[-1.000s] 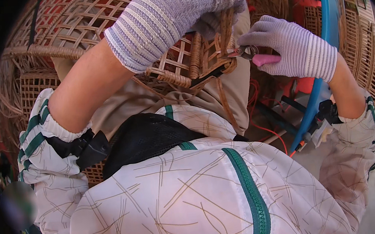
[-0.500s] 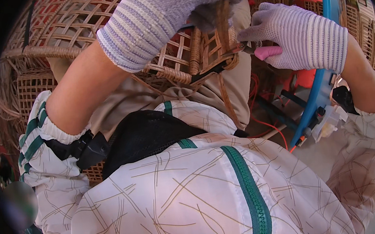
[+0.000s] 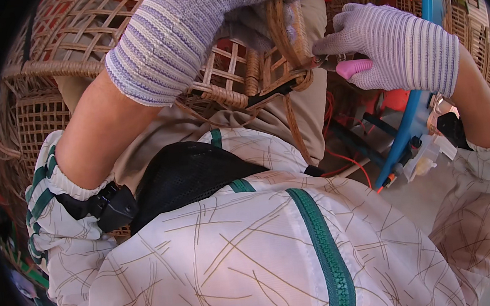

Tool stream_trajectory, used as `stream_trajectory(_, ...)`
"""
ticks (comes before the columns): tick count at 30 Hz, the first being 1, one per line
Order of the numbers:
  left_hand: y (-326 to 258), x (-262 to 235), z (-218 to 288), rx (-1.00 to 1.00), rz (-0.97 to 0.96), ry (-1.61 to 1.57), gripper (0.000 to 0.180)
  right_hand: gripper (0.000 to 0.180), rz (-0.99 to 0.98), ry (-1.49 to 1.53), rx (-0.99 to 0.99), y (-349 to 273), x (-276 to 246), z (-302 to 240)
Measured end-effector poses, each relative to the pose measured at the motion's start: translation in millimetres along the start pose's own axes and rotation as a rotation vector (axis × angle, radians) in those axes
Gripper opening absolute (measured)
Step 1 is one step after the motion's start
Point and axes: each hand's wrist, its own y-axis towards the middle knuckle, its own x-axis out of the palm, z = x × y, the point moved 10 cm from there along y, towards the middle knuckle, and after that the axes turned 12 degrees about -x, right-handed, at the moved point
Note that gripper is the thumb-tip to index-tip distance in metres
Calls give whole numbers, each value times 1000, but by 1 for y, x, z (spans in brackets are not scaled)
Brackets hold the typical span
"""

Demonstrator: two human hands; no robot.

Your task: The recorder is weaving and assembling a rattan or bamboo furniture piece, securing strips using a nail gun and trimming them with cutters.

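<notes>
Woven wicker behind; gloved left hand [image 3: 203,27] clamped on cane loop [image 3: 284,37]; right hand [image 3: 394,47] around half-hidden pink-handled tool [image 3: 353,67]

We see our left hand [image 3: 209,26] at the top, resting on the rim of a wicker basket [image 3: 238,77] that lies on our lap. Just to its right, our right hand [image 3: 394,44] holds a small cutter [image 3: 346,66] whose tip touches a cane strand [image 3: 284,37] at the basket's edge. More wickerwork [image 3: 40,108] lies behind on the left. A hoop [image 3: 422,94] stands to the right, behind our right wrist.
</notes>
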Motion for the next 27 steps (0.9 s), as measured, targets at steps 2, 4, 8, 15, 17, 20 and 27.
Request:
stream_trajectory(2, 2, 1, 5, 32, 10, 38, 26, 39, -11, 1, 18, -1, 1, -1)
stream_trajectory(4, 0, -5, 19, 75, 18, -102, 24, 40, -49, 25, 60, 1, 7, -1)
stream_trajectory(8, -8, -44, 72, 555, 443, 327, 24, 41, 388, 9, -161, -12, -16, 4)
stream_trajectory(15, 29, 29, -33, 239, 123, 1095, 28, 48, 1027, 157, 64, -78, 0, 50)
stream_trajectory(17, 24, 51, -50, 104, 19, 1017, 19, 51, 961, 208, 165, -79, 27, 52)
stream_trajectory(20, 34, 60, -46, 239, 7, 1135, 15, 48, 1064, 314, 223, -77, 62, 44)
stream_trajectory(27, 34, 56, -56, 192, 20, 1058, 24, 52, 1275, 544, 430, -87, 144, 44)
